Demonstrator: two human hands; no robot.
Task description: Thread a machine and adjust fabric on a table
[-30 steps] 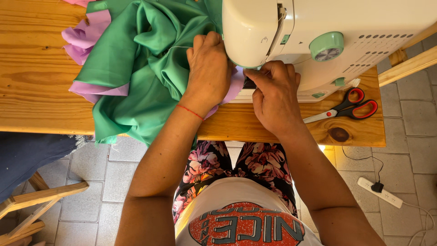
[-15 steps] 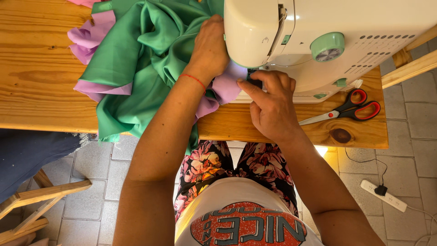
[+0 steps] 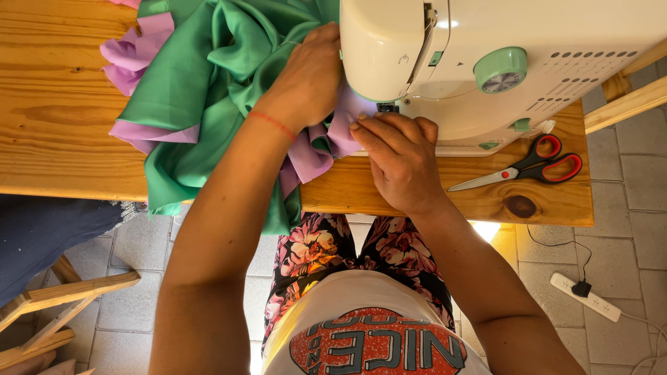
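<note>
**Hands feed cloth at the sewing machine**

L to R: green cloth (image 3: 201,90) w/ purple cloth (image 3: 313,149) piled on desk (image 3: 55,125). Left hand (image 3: 309,76) presses flat on it, grip not closed, to steer. Right hand (image 3: 399,156) flat, fingers pin purple edge by white sewing machine (image 3: 500,48). Red scissors (image 3: 528,167) lie near, easy to grab.

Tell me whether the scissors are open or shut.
Shut. The scissors lie flat on the table right of the sewing machine, blades together in one point, red handles side by side.
</note>
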